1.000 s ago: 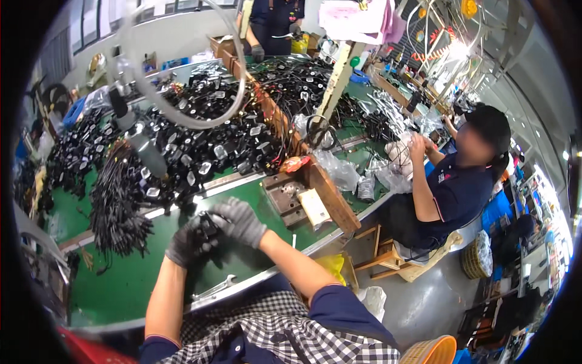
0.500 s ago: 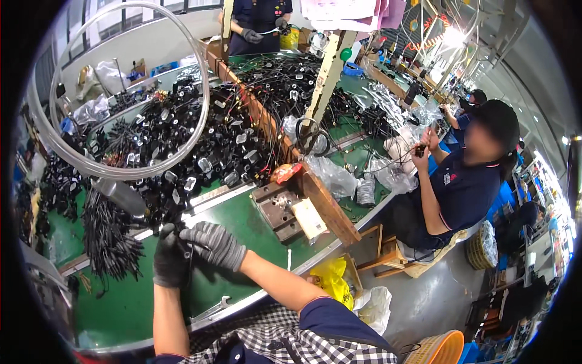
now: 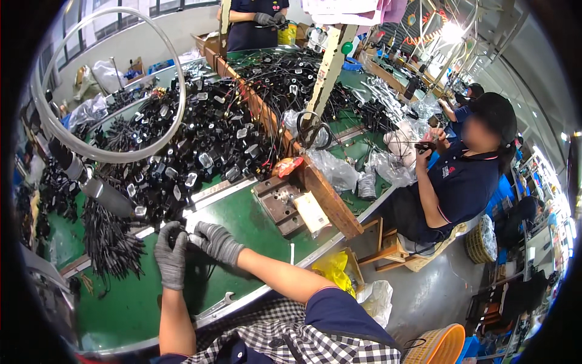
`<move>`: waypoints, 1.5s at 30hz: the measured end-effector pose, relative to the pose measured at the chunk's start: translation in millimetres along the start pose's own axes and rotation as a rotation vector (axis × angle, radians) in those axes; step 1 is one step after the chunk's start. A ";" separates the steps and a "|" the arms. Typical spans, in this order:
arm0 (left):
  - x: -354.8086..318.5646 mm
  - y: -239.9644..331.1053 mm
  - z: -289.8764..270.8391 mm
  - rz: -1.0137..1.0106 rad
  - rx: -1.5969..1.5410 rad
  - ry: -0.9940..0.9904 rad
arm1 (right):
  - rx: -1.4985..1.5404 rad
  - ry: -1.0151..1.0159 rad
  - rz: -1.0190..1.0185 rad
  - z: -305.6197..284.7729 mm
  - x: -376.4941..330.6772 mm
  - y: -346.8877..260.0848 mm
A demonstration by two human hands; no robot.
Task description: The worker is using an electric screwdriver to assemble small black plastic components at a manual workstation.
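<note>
Both my hands wear grey knit gloves and meet over the green table near its front edge. Between my left hand (image 3: 170, 258) and my right hand (image 3: 219, 244) is a small black part (image 3: 173, 228) with a cable, its exact kind too small to make out. The left fingers curl around it; the right fingertips pinch at a pale, shiny bit (image 3: 194, 239) beside it. A thin black cable seems to hang below the right hand. Just beyond, a heap of black cabled parts with clear-looking ends (image 3: 182, 151) spreads over the bench.
A grey cylindrical tool (image 3: 108, 197) hangs at left beneath a clear hose loop (image 3: 180, 103). A bundle of black cables (image 3: 109, 242) lies nearby. To the right are a metal block (image 3: 279, 206), a wooden divider (image 3: 330, 206) and a wrench (image 3: 226, 298). A co-worker (image 3: 461, 182) sits at right.
My left hand has turned so its back shows more, and my hands have moved slightly apart. The pale bit now shows between them. The hose loop and hanging tool have shifted left.
</note>
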State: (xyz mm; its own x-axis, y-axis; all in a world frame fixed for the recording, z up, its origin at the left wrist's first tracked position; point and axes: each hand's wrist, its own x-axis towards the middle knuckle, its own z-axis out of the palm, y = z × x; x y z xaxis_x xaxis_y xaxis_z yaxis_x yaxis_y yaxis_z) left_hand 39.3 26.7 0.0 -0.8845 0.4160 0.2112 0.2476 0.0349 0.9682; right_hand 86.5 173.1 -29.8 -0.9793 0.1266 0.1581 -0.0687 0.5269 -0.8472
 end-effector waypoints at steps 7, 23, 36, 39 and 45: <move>-1.2 29.8 -5.0 -0.147 -0.143 -0.137 | 1.229 -0.367 0.479 -9.5 -2.9 -3.2; 2.1 -9.8 -12.5 -0.308 -0.322 -0.238 | 0.032 0.020 -0.252 -26.7 -4.5 -10.1; 1.1 0.3 -15.4 -0.255 -0.587 -0.053 | 0.819 -0.129 0.236 -41.3 -14.0 -45.6; 13.1 -1.7 -47.2 -0.176 -0.781 0.399 | 0.791 -0.423 0.185 -38.6 -14.8 -39.1; 11.5 7.6 -56.4 -0.279 -0.657 0.124 | -0.038 0.203 -0.247 -39.8 -7.6 -23.4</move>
State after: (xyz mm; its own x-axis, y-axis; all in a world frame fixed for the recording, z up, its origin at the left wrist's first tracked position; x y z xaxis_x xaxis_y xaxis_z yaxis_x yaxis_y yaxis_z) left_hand 8.7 -19.5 17.3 -0.9280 0.3640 -0.0797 -0.2483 -0.4446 0.8606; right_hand 103.1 193.3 9.1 -0.8755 0.1538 0.4581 -0.2890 0.5931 -0.7515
